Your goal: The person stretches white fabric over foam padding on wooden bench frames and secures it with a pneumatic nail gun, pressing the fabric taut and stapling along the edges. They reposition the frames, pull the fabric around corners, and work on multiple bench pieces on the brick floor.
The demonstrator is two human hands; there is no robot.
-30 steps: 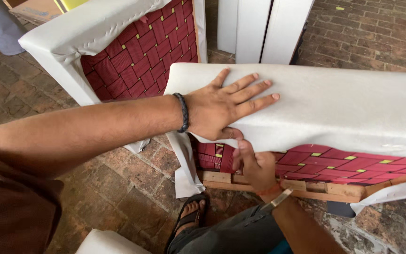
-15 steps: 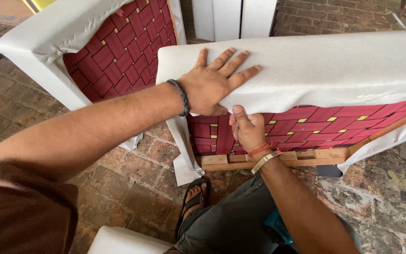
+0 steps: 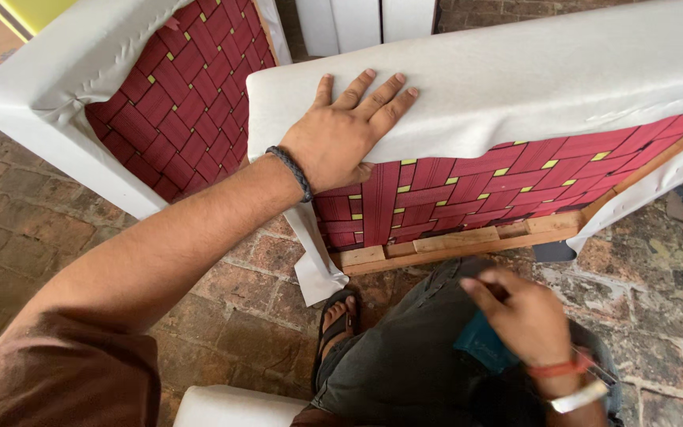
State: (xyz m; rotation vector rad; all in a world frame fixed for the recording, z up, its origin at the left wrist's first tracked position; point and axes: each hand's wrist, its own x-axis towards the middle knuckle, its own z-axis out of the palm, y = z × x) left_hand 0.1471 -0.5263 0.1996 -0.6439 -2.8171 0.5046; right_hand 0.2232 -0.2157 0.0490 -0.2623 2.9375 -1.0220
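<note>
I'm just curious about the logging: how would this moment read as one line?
left hand: flat on white fabric | right hand: over lap, by teal object | red webbing exposed

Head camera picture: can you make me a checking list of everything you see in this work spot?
Surface: brick floor, worn and uneven.
Job's things: white fabric pulled over a wooden frame with red webbing.
Clutter: second upholstered frame behind; white cushion piece at bottom edge.
Hands: left hand flat on the fabric; right hand over the lap by a teal object, blurred.
Cables: nothing seen.
Surroundings: white panels at top; sandalled foot.
</note>
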